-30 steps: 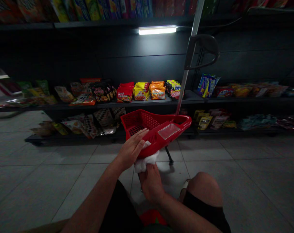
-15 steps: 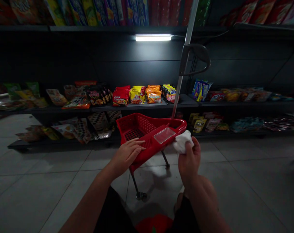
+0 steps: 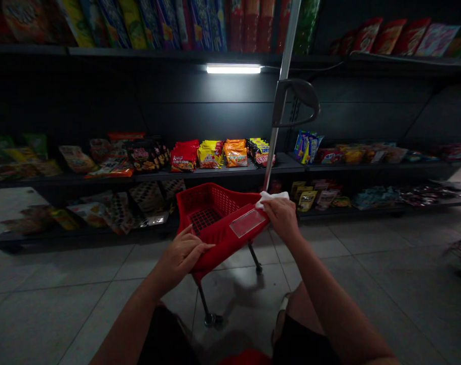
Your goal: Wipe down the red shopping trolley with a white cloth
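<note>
Basket (image 3: 221,235) — under left hand (image 3: 181,256), cloth (image 3: 270,196) in right hand (image 3: 283,215)

A lamp (image 3: 233,69) glows at 12 o'clock before a dark wall (image 3: 177,114). Shelves (image 3: 139,53) stretch from 9 to 3 o'clock. Grey floor (image 3: 337,299) tiles show at 4 and 8.

Here the red basket (image 3: 225,200) lies open-topped just past the L hand (image 3: 181,256), easy way in over the near rim (image 3: 226,246)! R hand (image 3: 281,215) has open room out to its R, but fwd the metal pole (image 3: 273,147) blocks, w/ dark handle (image 3: 306,92) jutting R above & shelf (image 3: 287,161) behind.
</note>
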A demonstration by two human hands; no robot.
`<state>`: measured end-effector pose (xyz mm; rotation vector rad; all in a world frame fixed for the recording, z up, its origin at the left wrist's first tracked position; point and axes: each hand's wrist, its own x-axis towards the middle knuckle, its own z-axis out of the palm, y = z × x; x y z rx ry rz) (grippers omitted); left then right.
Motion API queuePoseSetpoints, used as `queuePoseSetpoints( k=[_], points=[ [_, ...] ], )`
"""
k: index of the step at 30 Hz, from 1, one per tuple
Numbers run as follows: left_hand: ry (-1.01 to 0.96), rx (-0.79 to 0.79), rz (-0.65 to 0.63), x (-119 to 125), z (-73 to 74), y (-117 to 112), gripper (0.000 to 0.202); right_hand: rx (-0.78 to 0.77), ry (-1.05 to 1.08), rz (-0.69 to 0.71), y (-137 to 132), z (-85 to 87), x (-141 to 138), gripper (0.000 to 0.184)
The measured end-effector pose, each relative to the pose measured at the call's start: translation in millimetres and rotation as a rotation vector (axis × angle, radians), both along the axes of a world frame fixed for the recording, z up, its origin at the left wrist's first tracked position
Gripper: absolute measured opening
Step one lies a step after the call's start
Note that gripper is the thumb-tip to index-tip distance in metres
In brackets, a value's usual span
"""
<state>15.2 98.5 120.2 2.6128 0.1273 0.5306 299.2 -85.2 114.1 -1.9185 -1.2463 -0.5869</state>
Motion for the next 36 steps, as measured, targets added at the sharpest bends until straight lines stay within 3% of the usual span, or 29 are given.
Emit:
queuePoseSetpoints(
  k=[4, 6, 8, 14, 16, 18, 23, 26, 28, 30, 32, 34, 36],
  points=[
    [-0.023, -0.022, 0.011, -10.5, -2.7, 13.6, 0.038, 0.031, -0.002, 0.183, 1.7, 2.1, -72.7, 0.028],
    [-0.015, -0.045, 0.002, -18.3, -3.6, 23.0, 0.036, -0.003, -0.039, 0.276, 0.0, 4.2, -91.8, 0.032],
    [-0.01, -0.06, -0.023, -25.9, -3.5, 31.9, 0.035, -0.059, -0.083, 0.29, -3.3, 5.5, -82.9, 0.029],
    [0.025, -0.095, -0.074, -36.3, 1.5, 43.8, 0.037, -0.12, -0.118, 0.035, -6.3, 2.3, 3.9, 0.02],
    [0.045, -0.101, -0.086, -39.6, 3.1, 47.4, 0.039, -0.119, -0.133, 0.032, -4.1, 1.9, 2.1, 0.023],
    [0.059, -0.107, -0.052, -46.7, 5.3, 55.6, 0.042, -0.121, -0.128, 0.053, -3.8, 2.2, -17.8, 0.024],
    [0.129, -0.011, 0.25, -64.1, 21.4, 79.2, 0.045, -0.016, -0.064, 0.301, -17.6, -8.1, -64.2, 0.014],
    [0.121, 0.113, 0.448, -46.0, 33.1, 61.2, 0.053, 0.129, 0.085, 0.354, -20.7, -21.9, -52.4, 0.013],
    [0.11, 0.124, 0.38, -20.1, 36.5, 32.5, 0.051, 0.295, 0.337, 0.249, -13.8, -21.6, -33.1, 0.019],
    [0.102, 0.208, 0.282, 8.0, 36.2, 1.2, 0.047, 0.509, 0.586, 0.156, -0.6, -3.7, -14.4, 0.031],
    [0.091, 0.322, 0.289, 29.8, 34.1, -21.7, 0.043, 0.711, 0.677, 0.17, 16.2, 32.8, -3.0, 0.041],
    [0.096, 0.362, 0.28, 41.2, 31.8, -31.7, 0.041, 0.816, 0.578, 0.253, 33.0, 78.3, 0.2, 0.045],
    [0.095, 0.368, 0.264, 44.0, 30.5, -31.4, 0.039, 0.76, 0.41, 0.273, 45.7, 115.9, -1.5, 0.044]
  ],
)
